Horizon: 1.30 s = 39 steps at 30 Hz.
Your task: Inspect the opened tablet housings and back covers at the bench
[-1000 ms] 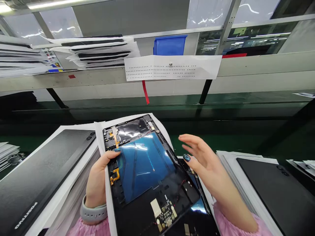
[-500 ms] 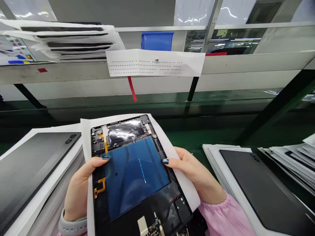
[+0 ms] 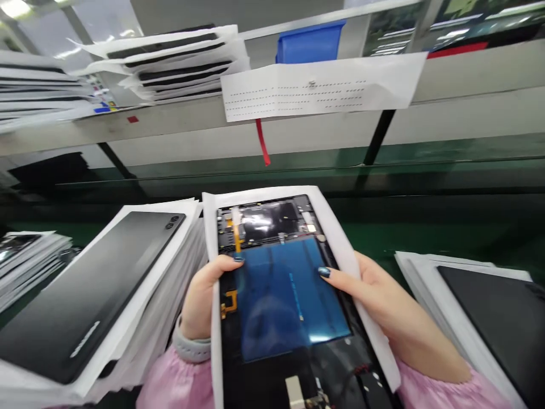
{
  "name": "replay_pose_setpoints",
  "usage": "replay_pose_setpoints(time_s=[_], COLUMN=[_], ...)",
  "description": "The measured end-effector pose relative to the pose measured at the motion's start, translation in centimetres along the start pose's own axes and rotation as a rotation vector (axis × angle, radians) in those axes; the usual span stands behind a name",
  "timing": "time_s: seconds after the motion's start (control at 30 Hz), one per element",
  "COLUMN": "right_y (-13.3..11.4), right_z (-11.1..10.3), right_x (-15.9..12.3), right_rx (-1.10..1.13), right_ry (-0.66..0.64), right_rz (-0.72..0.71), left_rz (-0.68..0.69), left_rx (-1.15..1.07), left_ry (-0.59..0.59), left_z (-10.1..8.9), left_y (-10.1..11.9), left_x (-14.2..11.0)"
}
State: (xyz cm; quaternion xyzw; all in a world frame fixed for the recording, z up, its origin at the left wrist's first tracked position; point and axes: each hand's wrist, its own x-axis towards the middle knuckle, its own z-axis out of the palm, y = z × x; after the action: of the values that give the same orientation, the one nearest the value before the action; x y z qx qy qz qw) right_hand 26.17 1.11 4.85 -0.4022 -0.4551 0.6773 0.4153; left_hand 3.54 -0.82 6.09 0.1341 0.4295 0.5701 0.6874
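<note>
I hold an opened tablet point(image 3: 285, 295) in front of me, its back cover off so the blue battery film, black frame and orange flex cable show. It rests on a white paper sheet point(image 3: 340, 238). My left hand point(image 3: 202, 301) grips the left edge, thumb on the blue film. At the right edge my right hand point(image 3: 374, 289) grips it as well, its thumb pressed on the film. Both hands are closed on the tablet and sheet.
A stack of grey tablet back covers point(image 3: 97, 295) separated by white sheets lies at left. Another dark cover point(image 3: 502, 318) on paper lies at right. A green conveyor belt point(image 3: 426, 233) runs behind. Above is a shelf with stacked covers point(image 3: 170, 62), a perforated paper point(image 3: 319, 85) and a blue bin point(image 3: 309, 42).
My right hand, open in the air a second ago, has closed on the tablet's right edge. The view has since swung left, and the tablet sits more upright in front of me.
</note>
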Motion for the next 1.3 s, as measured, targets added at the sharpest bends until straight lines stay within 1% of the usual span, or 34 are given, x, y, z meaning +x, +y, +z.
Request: replay_pose_setpoints(time_s=[0.03, 0.1, 0.2, 0.3, 0.47, 0.53, 0.63, 0.67, 0.73, 0.8, 0.87, 1.0, 1.07, 1.13, 1.23, 1.3], right_y=[-0.1, -0.3, -0.6, -0.6, -0.1, -0.2, -0.4, -0.5, -0.5, -0.4, -0.1, 0.3, 0.2, -0.1, -0.7, -0.9], right_z=[0.0, 0.0, 0.1, 0.1, -0.3, -0.4, -0.5, -0.5, -0.9, -1.4, -2.0, -3.3, -3.4, -3.0, -2.2, -1.9], right_x=[0.0, -0.1, -0.4, -0.5, -0.5, -0.6, -0.9, -1.0, -1.2, -1.5, -1.9, -2.9, -3.3, -3.6, -4.0, -4.1], right_rx=[0.002, 0.000, -0.017, -0.024, -0.041, -0.033, 0.016, 0.029, 0.042, 0.046, 0.038, 0.006, 0.006, -0.006, -0.052, -0.082], right_ry=[0.016, 0.057, 0.107, 0.112, 0.113, 0.116, 0.121, 0.123, 0.133, 0.161, 0.195, 0.236, 0.227, 0.218, 0.247, 0.251], right_rz=[0.021, 0.050, 0.064, 0.083, 0.030, 0.037, 0.037, 0.033, 0.038, 0.034, 0.013, 0.014, 0.014, -0.001, -0.020, -0.024], left_rz=[-0.032, -0.072, -0.046, -0.018, -0.040, -0.049, -0.055, -0.033, 0.056, 0.164, 0.241, 0.331, 0.361, 0.368, 0.361, 0.362], left_rx=[-0.008, -0.002, 0.036, 0.052, 0.086, 0.098, 0.096, 0.100, 0.135, 0.229, 0.355, 0.534, 0.616, 0.677, 0.687, 0.696], left_ry=[0.002, -0.051, -0.170, -0.220, -0.333, -0.354, -0.326, -0.310, -0.295, -0.316, -0.373, -0.547, -0.585, -0.555, -0.495, -0.486], left_z=[0.1, 0.3, 0.1, -0.5, -0.9, -0.7, -0.4, -0.4, -0.5, -0.8, -1.4, -2.3, -2.3, -2.1, -1.8, -1.8], left_y=[-0.1, -0.2, -0.4, -0.5, -0.7, -0.7, -0.6, -0.6, -0.6, -0.6, -0.7, -0.9, -0.9, -1.0, -1.1, -1.2], left_x=[0.2, 0.4, 0.4, 0.5, 0.5, 0.2, -0.4, -0.5, -0.6, -0.5, -0.3, -0.1, -0.1, -0.1, -0.2, -0.2])
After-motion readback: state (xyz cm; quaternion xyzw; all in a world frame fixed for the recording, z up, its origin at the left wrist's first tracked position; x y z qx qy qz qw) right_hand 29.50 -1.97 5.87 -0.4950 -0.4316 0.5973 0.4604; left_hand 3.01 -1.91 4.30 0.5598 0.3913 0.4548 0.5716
